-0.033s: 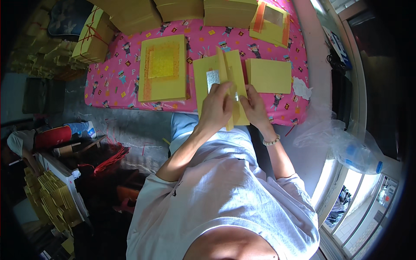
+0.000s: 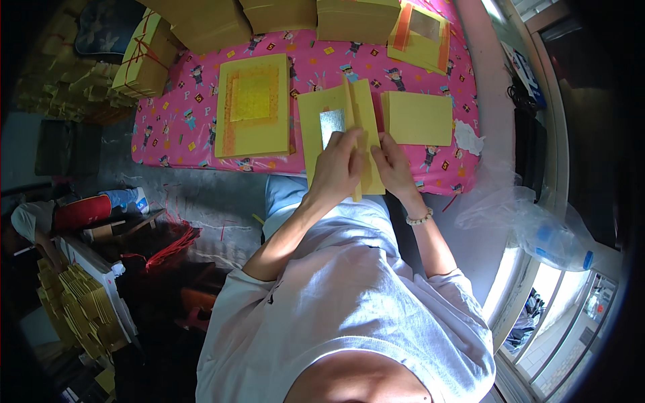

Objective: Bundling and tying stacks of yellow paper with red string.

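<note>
Both my hands meet at the near edge of a low table covered with a pink patterned cloth (image 2: 181, 127). A yellow paper sheet (image 2: 312, 127) with a silver foil square (image 2: 331, 124) lies in front of me, and its middle is raised into an upright fold. My left hand (image 2: 339, 168) pinches the fold from the left side. My right hand (image 2: 393, 168), with a bead bracelet at the wrist, presses the sheet's right half. A stack of yellow sheets with gold foil (image 2: 252, 107) lies to the left, and a plain yellow stack (image 2: 418, 117) lies to the right.
Tan paper bundles (image 2: 356, 17) line the table's far edge, and a tied bundle (image 2: 141, 60) sits at its left corner. More yellow stacks (image 2: 74, 309) stand on the floor at lower left beside red string (image 2: 171, 248). A clear plastic bag (image 2: 537, 221) lies by the window on the right.
</note>
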Demonstrator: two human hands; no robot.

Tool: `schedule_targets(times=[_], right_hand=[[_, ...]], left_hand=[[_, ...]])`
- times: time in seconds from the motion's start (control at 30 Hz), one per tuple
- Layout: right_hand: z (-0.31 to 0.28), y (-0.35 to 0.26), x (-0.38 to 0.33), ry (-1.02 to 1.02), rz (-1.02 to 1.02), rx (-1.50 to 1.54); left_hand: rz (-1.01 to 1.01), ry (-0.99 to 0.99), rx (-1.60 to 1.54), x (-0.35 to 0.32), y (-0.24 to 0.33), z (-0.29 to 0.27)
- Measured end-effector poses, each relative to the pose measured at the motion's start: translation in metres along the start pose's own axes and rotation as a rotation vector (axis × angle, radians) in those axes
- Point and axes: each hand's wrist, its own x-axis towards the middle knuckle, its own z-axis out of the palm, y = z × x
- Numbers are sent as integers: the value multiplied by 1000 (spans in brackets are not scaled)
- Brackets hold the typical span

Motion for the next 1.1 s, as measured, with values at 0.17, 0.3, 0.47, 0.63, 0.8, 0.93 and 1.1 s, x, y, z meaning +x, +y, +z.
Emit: schedule_targets(times=[0.17,0.3,0.47,0.63,0.8,0.93,1.1], right_hand=[[11,-8,4,-43,205,21],[21,7,2,39,-12,-172],[11,-13,7,57,-95,112],[11,-30,10,83,-172,290],[8,-10,10,45,-153,287],[11,-7,9,78,-176,326],[14,-7,9,85,-168,395]], left_hand=[[-88,-93,-204,-9,-19,3],[-84,11,-144,-14,-34,-7],[129,402,-62,-2,-50,-26],[113,455,-253,17,-37,-39],[152,304,-717,15,-43,-41],[192,238,-732,8,-48,-36],[190,211,-655,5,-53,-32]])
